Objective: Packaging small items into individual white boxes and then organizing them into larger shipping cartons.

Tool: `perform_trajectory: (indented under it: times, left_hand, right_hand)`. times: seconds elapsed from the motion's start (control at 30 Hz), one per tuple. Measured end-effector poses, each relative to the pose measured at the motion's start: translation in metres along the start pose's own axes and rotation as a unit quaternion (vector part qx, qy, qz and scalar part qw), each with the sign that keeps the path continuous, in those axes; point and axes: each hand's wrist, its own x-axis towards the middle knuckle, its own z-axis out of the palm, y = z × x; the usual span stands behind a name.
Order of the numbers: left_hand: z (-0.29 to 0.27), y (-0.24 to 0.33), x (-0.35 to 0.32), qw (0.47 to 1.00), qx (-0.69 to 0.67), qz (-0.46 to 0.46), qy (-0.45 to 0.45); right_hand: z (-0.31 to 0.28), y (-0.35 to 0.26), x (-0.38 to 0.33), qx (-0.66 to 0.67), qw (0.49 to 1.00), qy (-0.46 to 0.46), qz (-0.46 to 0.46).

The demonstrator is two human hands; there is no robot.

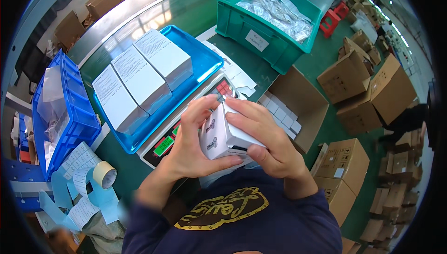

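Observation:
Close to my chest I hold a small white box (217,135) with dark pictures printed on its side. My left hand (188,137) grips its left side, fingers curled over the far end and thumb along the bottom. From the right, my right hand (265,135) presses on its top face and near corner. Beyond my hands, a blue tray (201,51) rests on a weighing scale (160,148) with a lit green display. Three white printed boxes (142,79) lie side by side in the tray. My hands cover part of the scale's keypad.
To the right an open carton (302,110) holds rows of small white boxes. A green bin (274,56) of clear plastic packets stands at the far right of the bench. On the left are a blue crate (77,110), a tape roll (104,175) and label sheets (79,160).

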Motion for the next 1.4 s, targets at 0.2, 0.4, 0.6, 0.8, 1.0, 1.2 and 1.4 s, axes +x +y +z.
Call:
perform_trajectory:
  times: [0.2,0.4,0.6,0.8,1.0,1.2,1.4]
  left_hand:
    - [-0.003,0.017,0.002,0.988,-0.096,-0.123,0.002]
    - [-0.005,0.018,0.007,0.986,-0.04,-0.147,-0.065]
    - [-0.002,0.024,0.008,0.973,-0.127,-0.188,-0.031]
    - [-0.004,0.014,0.005,0.997,0.004,-0.071,-0.034]
    - [-0.004,0.014,0.004,0.994,-0.032,-0.103,-0.011]
    - [-0.018,0.009,0.004,0.993,0.087,-0.038,-0.071]
    - [-0.005,0.008,0.011,0.996,-0.053,0.051,-0.042]
  right_hand:
    - [-0.001,0.001,-0.004,0.0,0.999,-0.019,-0.027]
    - [0.002,-0.005,-0.003,-0.025,0.999,0.012,-0.027]
    - [-0.004,0.005,-0.007,-0.037,0.997,-0.012,-0.07]
    - [0.013,-0.004,0.001,-0.034,0.999,0.024,-0.033]
    - [0.01,-0.004,0.008,-0.045,0.997,-0.053,-0.037]
    - [0.035,0.013,-0.004,-0.006,0.987,0.138,-0.079]
    - [0.02,0.009,-0.003,0.027,0.982,0.176,-0.059]
